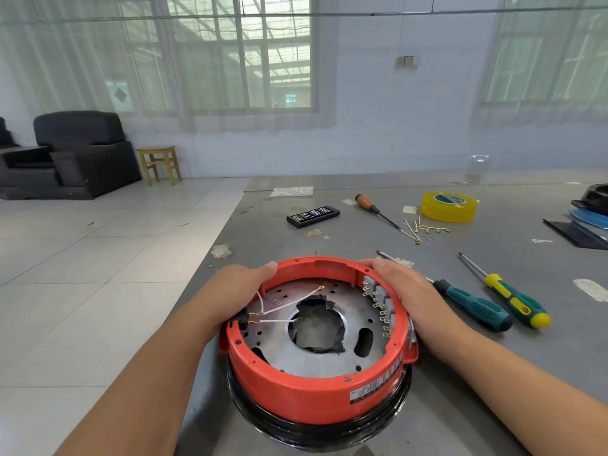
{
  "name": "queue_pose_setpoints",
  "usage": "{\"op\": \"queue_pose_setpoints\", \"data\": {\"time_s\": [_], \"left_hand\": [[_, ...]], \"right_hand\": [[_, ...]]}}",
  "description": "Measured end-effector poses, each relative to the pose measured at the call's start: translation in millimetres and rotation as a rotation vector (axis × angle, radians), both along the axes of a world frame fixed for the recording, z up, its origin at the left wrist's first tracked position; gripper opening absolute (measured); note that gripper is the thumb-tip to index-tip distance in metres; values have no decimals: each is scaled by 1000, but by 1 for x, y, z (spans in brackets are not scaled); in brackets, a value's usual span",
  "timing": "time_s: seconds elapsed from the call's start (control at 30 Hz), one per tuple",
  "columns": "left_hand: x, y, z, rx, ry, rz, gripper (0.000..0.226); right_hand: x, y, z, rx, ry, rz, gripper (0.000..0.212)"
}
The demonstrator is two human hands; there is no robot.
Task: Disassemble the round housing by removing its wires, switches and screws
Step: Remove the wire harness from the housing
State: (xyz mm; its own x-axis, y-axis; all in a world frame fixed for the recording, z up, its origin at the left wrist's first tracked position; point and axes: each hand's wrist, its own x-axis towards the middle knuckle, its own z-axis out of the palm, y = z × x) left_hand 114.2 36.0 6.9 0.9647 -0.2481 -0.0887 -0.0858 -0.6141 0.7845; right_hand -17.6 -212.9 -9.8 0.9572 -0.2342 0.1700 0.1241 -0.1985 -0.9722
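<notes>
The round red housing [296, 393] sits open side up on a black ring at the table's near edge. Inside lies a metal plate [329, 357] with a central hole edged in black tape. Two white wires [286, 306] with brass terminals run from a black socket on the left wall. A row of grey switches [378, 301] with brass tabs lines the right inner wall. My left hand [237, 284] grips the housing's left rim, thumb along the top edge. My right hand [404, 287] grips the right rim beside the switches.
Two screwdrivers with green and yellow-green handles [493, 307] lie right of the housing. Farther back are an orange-handled screwdriver [371, 205], loose removed wires [424, 228], yellow tape roll [449, 207] and a black bit case [312, 216]. The table's left edge drops to tiled floor.
</notes>
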Motion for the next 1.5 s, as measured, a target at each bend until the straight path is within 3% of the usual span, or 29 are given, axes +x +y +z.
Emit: {"op": "queue_pose_setpoints", "data": {"time_s": [0.07, 0.37, 0.5, 0.6, 0.73, 0.9, 1.07, 1.2, 1.33, 1.5], "left_hand": [[1, 0, 0, 20, -19, -31, 47], [1, -1, 5, 317, -152, -80, 79], [1, -1, 5, 284, -138, -79, 52], [0, 0, 6, 266, -177, -33, 46], [-5, -3, 5, 193, -219, 60, 41], [-4, -1, 6, -97, -230, 262, 31], [-5, -5, 3, -284, -210, 373, 33], [-9, -13, -3, -402, -175, 376, 25], [-12, -20, -8, -418, -266, 392, 24], [-23, -33, -20, -579, -198, 338, 70]], "right_hand": [[2, -1, -1, 5, 1, 0, 42], [3, -4, -2, 22, 57, -39, 27], [2, -3, -2, 11, 45, -52, 27], [3, -5, -5, -33, 11, -92, 29], [7, -4, -8, 88, -16, -178, 56], [12, 3, -8, 362, -50, -198, 59], [13, 19, -16, 388, 67, -71, 100], [14, 28, -22, 254, 87, -100, 98], [18, 23, -22, 420, 82, -186, 96], [23, 15, -18, 528, 13, -303, 68]]}}
